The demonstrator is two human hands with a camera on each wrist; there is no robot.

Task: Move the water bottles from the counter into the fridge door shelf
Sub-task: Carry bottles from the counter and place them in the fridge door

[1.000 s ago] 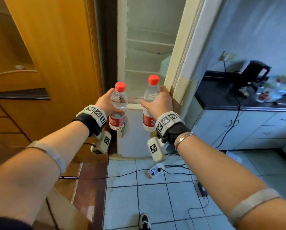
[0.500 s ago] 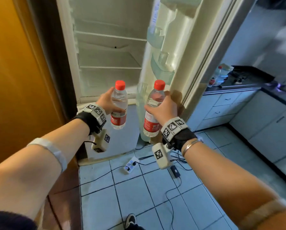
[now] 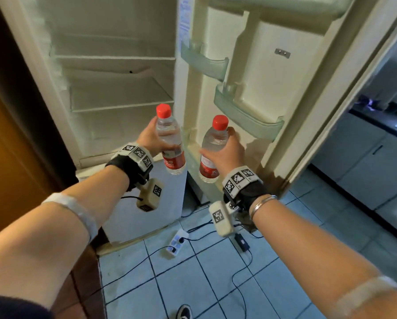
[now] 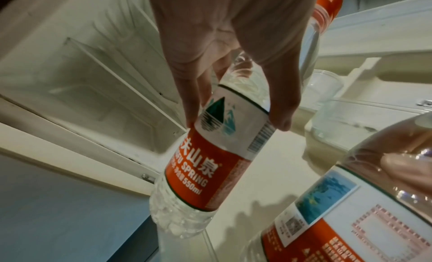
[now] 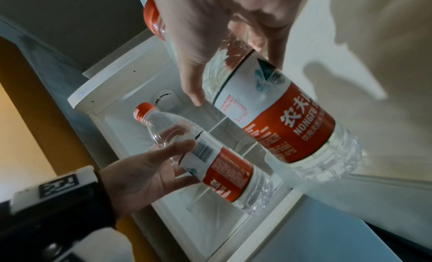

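Before the open fridge door point(image 3: 261, 72), each hand's fingers point(image 4: 187, 92) wrap a bottle point(image 3: 169, 139).

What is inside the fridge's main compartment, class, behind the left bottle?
Only bare shelves show in the fridge; nothing stands on them. The left bottle and left hand cover a small lower-right patch, so that spot cannot be checked.
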